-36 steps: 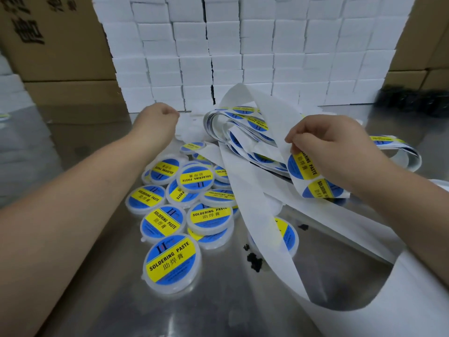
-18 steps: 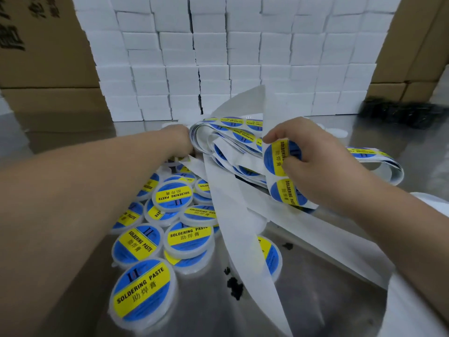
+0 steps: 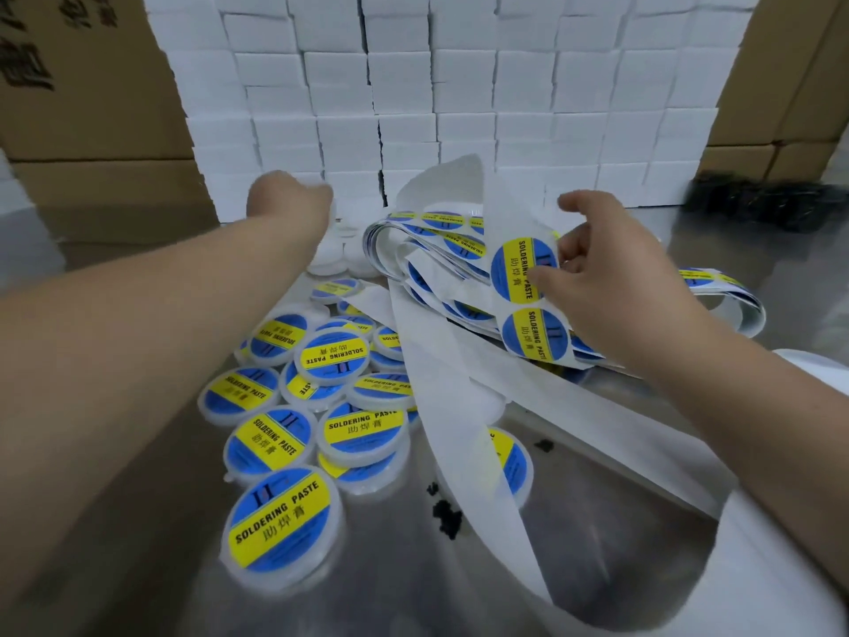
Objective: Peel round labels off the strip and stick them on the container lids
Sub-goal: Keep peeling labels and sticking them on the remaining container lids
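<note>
- The right hand (image 3: pixel 611 287) pinches the label strip (image 3: pixel 528 310) at the edge of the top round label (image 3: pixel 521 268), thumb on its printed face, the other fingers loosely spread behind the paper.
- Just below that pinch a second label (image 3: pixel 535 335) sits on the same strip; both read "SOLDERING PASTE" in blue and yellow.
- Behind and left of the pinch the rest of the strip lies in loose loops (image 3: pixel 432 241), more labels showing on them.
- Bare backing paper (image 3: pixel 459 406) runs from the pinch down toward the viewer, draped over one labelled tub (image 3: pixel 514 462).
- The left hand (image 3: pixel 289 200) reaches far forward, well left of the pinch, fist curled over plain white tubs (image 3: pixel 328 255); whether it grasps one I cannot tell, as the fingers are hidden and blurred.
- Below the left forearm lies a pile of labelled tubs (image 3: pixel 321 383), some overlapping, the nearest one (image 3: pixel 282 521) at the front.
- All rests on a shiny metal table (image 3: pixel 597 521) with a few dark crumbs (image 3: pixel 445 517) on it.
- Behind the hands stands a wall of stacked white boxes (image 3: pixel 436 85), with brown cartons (image 3: pixel 92 108) at either side.
</note>
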Action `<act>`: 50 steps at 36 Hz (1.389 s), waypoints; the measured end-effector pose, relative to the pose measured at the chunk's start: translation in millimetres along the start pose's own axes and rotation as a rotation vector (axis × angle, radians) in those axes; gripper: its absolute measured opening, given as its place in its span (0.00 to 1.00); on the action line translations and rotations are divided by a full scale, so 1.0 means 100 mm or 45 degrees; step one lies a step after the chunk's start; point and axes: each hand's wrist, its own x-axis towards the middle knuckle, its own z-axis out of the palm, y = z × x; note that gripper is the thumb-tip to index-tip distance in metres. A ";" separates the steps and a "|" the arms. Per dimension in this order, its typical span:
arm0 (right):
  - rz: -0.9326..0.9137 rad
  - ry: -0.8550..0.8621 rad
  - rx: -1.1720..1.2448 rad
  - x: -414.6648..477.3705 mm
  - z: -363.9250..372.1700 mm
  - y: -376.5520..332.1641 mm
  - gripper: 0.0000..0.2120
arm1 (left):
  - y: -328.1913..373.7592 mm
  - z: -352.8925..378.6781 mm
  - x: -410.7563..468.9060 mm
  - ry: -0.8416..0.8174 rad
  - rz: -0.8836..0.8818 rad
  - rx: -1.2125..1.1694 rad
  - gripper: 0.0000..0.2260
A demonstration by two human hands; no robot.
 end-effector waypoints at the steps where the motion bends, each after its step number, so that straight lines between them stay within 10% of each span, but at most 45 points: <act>1: 0.005 0.003 -0.023 0.00 0.00 0.01 0.24 | 0.07 -0.01 -0.07 -0.033 -0.066 -0.167 0.11; 8: -0.013 -0.001 0.071 -0.02 0.01 -0.02 0.14 | 0.46 -0.15 -0.98 -0.207 0.176 -0.624 0.08; 16: -0.080 0.129 0.181 -0.06 0.01 -0.10 0.15 | 0.30 -0.14 -1.62 -0.388 1.005 0.476 0.13; 29: -0.318 -0.351 0.557 -0.15 0.04 -0.15 0.13 | 0.19 -0.16 -1.58 -0.303 0.981 0.397 0.15; 50: -0.400 -0.217 0.313 -0.14 0.01 -0.14 0.24 | 0.14 -0.16 -1.49 -0.482 0.726 0.115 0.05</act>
